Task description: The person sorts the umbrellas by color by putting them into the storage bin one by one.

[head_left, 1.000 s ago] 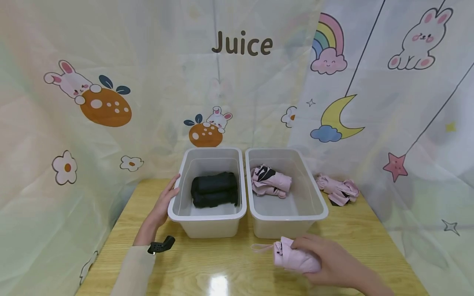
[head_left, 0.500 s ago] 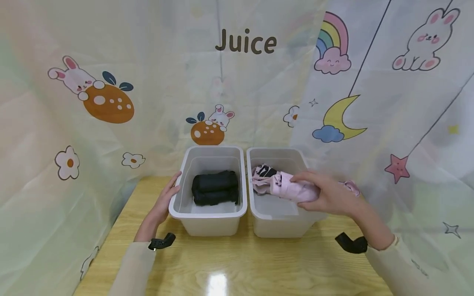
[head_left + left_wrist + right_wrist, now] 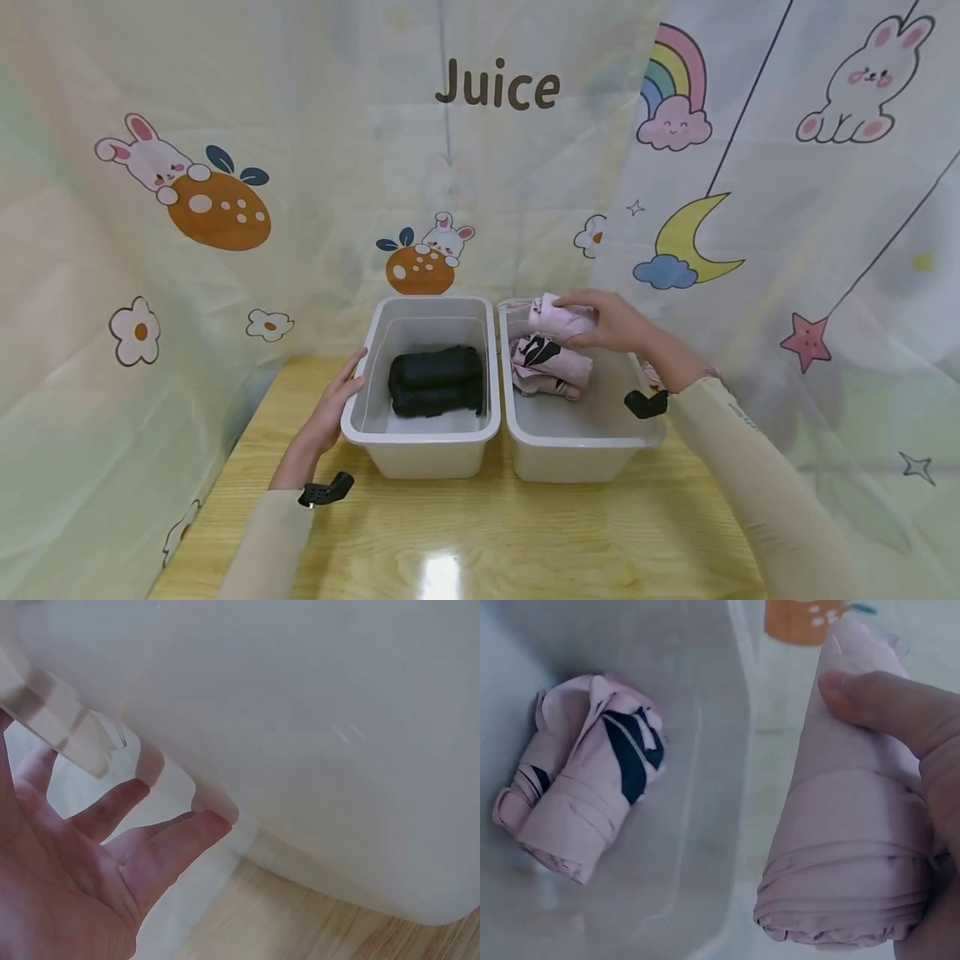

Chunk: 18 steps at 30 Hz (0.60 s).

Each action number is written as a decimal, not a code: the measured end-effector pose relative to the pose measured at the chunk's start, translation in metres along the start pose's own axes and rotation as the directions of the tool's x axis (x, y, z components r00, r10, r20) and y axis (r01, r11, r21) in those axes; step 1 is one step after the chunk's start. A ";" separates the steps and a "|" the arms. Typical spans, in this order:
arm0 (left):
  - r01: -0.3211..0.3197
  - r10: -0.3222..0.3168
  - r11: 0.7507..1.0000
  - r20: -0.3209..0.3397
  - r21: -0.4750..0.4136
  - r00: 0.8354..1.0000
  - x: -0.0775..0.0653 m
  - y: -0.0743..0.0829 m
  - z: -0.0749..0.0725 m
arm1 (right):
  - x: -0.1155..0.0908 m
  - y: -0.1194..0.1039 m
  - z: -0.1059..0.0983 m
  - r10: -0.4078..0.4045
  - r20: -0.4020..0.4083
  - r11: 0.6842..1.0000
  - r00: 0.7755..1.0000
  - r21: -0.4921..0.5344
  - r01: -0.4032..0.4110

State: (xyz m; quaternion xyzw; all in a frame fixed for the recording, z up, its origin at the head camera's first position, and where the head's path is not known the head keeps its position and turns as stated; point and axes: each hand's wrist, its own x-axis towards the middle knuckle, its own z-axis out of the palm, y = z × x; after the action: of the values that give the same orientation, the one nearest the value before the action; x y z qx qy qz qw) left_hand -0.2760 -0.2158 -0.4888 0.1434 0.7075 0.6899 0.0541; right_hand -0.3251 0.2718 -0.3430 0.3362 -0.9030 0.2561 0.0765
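Note:
My right hand grips a rolled pink folding umbrella, held over the back of the right bin. In the right wrist view the thumb lies across this umbrella, whose gathered end faces the camera. Inside the right bin, below the hand, lie pink rolled umbrellas with black patches, also seen as a bundle in the right wrist view. My left hand rests against the outer left side of the left bin; its fingertips touch the pale wall. Black rolled umbrellas lie in that bin.
Both bins stand side by side on a wooden table. Beyond the right bin, more pink fabric shows, mostly hidden by the right forearm. A printed curtain hangs close behind and at both sides.
My right hand lifted the pink umbrella from the table in front of the right bin, carried it over the bin, and is now at its back. My left hand stayed in place.

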 end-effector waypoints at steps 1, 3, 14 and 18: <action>0.001 -0.001 1.000 0.000 0.001 1.000 0.000 0.000 0.000 | 0.004 0.005 0.003 0.016 0.004 1.000 1.000 0.003 -0.016; -0.004 0.004 1.000 -0.007 -0.001 1.000 0.000 0.000 0.000 | 0.012 0.016 0.009 0.062 0.009 0.998 0.998 0.011 -0.062; 0.009 -0.009 1.000 0.000 0.019 1.000 -0.006 -0.005 0.001 | 0.022 0.059 0.045 0.256 0.078 0.964 0.963 0.057 -0.261; 0.011 -0.010 1.000 -0.016 0.017 1.000 -0.006 -0.006 0.001 | 0.025 0.068 0.056 0.293 0.076 0.953 0.953 0.056 -0.297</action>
State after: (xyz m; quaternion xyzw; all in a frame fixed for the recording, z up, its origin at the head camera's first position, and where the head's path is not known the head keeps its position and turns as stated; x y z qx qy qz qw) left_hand -0.2709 -0.2167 -0.4957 0.1345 0.7144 0.6848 0.0508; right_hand -0.3862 0.2727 -0.4114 0.2084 -0.9361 0.2834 -0.0043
